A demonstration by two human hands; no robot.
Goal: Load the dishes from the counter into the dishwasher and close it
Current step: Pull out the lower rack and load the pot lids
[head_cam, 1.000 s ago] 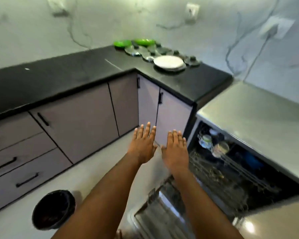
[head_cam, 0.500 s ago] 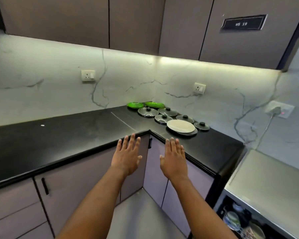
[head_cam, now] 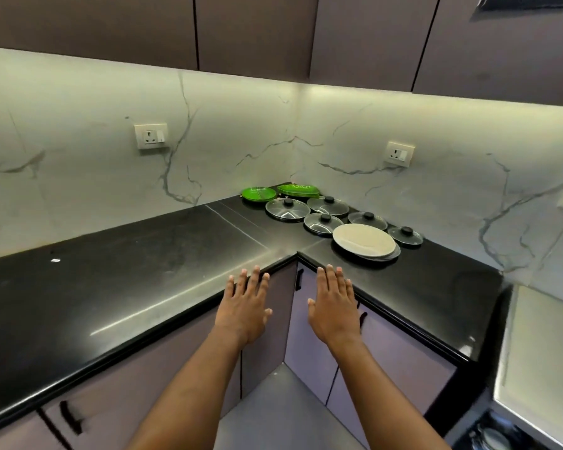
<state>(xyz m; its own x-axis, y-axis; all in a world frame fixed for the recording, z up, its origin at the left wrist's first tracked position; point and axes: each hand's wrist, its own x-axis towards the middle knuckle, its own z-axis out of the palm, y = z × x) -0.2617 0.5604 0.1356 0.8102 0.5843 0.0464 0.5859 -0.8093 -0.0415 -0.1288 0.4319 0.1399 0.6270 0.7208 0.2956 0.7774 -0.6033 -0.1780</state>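
A stack of round plates with a white plate [head_cam: 364,240] on top sits on the black L-shaped counter [head_cam: 150,271] near its inner corner. Behind it lie several glass lids with black knobs [head_cam: 287,209] and two piles of green plates [head_cam: 258,193] in the far corner. My left hand [head_cam: 246,305] and my right hand [head_cam: 333,306] are stretched out flat, palms down, in front of the counter's inner corner, holding nothing. A corner of the open dishwasher [head_cam: 491,431] with dishes inside shows at the bottom right.
A steel-grey worktop [head_cam: 540,358] lies above the dishwasher on the right. Grey cabinet doors with black handles [head_cam: 69,417] run below the counter. Wall sockets [head_cam: 151,135] sit on the marble backsplash, and dark upper cabinets hang overhead.
My view has swung up from the dishwasher and floor to the counter corner. Both hands stay flat and empty, now level with the counter edge and nearer the plates.
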